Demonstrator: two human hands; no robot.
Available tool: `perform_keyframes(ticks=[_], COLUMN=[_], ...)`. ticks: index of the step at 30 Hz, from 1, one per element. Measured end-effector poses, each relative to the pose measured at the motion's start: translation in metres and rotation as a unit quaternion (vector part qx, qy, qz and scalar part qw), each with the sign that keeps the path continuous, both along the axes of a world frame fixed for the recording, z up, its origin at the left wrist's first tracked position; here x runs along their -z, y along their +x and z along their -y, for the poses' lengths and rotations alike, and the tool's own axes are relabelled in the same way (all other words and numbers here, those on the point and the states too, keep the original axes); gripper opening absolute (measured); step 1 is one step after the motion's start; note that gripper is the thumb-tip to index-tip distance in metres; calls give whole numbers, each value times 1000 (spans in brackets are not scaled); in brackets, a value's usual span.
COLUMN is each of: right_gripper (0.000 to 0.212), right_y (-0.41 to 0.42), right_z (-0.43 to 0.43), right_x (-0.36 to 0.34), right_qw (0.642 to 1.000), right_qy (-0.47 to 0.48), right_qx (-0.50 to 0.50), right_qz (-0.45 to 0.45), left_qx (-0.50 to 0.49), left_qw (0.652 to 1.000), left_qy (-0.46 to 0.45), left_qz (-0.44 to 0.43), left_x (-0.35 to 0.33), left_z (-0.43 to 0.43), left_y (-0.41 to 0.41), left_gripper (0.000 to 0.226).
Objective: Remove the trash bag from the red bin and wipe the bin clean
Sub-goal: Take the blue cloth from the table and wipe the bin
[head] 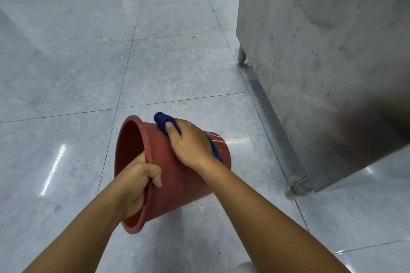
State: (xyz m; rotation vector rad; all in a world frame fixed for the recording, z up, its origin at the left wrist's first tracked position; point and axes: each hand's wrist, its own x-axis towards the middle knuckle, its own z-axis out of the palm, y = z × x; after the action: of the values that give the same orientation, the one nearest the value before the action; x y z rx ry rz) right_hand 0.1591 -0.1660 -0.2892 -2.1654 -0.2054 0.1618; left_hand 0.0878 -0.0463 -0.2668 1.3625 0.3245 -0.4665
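The red bin point(177, 182) is held off the floor, tipped on its side with its mouth facing left. No bag shows in the part of its inside that I can see. My left hand point(137, 180) grips the near rim, thumb outside and fingers curled inside. My right hand point(188, 143) holds a dark blue cloth point(163, 121) against the bin's upper outer wall, thumb on top of the cloth. No trash bag is in view.
A grey tiled floor point(66, 73) spreads out to the left and ahead. A stainless steel cabinet point(321, 51) on short legs stands close at the right. White shelving bases run along the far wall.
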Motion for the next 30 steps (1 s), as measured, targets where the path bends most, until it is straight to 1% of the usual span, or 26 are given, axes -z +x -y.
perform_keyframes(ticks=[3,5,9,12,14,16,17,19,20,21,22,24,25,27,29,30], right_gripper=[43,45,47,38,31,29,29,29,27,26,25,25,26,29,30,28], right_y=[9,14,23,27,27,23,20,13,9,6,3,2,2,3,6,7], right_z=[13,22,47,64,70,71,71,72,72,72,71,69,70,75,82,82], right_x=[13,23,45,60,66,69,71,74,76,78,79,80,77,65,42,26], right_qw=[997,993,985,976,972,975,978,982,984,986,988,988,984,968,949,944], right_qy=[-49,-62,-44,-20,-21,-20,-13,7,16,20,20,17,20,44,73,93], right_qx=[36,65,113,166,193,191,181,163,154,145,136,138,160,242,308,315], right_qz=[-41,-73,-120,-136,-128,-111,-104,-92,-86,-81,-77,-73,-71,-56,-17,-1], left_qx=[-21,-28,-22,-5,-1,-9,-14,-56,-94,-131,-156,-162,-161,-163,-162,-161], left_qw=[1000,999,1000,1000,1000,1000,1000,997,993,986,979,972,972,974,978,980], left_qy=[-15,-23,-17,-6,3,9,15,42,53,58,62,76,81,83,69,61], left_qz=[-10,-14,-13,-9,-17,-24,-22,-32,-56,-86,-114,-150,-152,-133,-112,-102], left_x=[6,10,10,6,1,-9,-14,-23,-26,-26,-28,-30,-28,-26,-25,-25], left_z=[-4,-5,-6,2,6,5,2,-6,-10,-13,-12,-7,-4,0,2,3], left_y=[-3,-5,-7,-11,-12,-8,-5,4,9,13,16,16,17,19,19,19], left_gripper=[63,66,71,74,69,54,51,66,74,77,75,66,57,42,41,43])
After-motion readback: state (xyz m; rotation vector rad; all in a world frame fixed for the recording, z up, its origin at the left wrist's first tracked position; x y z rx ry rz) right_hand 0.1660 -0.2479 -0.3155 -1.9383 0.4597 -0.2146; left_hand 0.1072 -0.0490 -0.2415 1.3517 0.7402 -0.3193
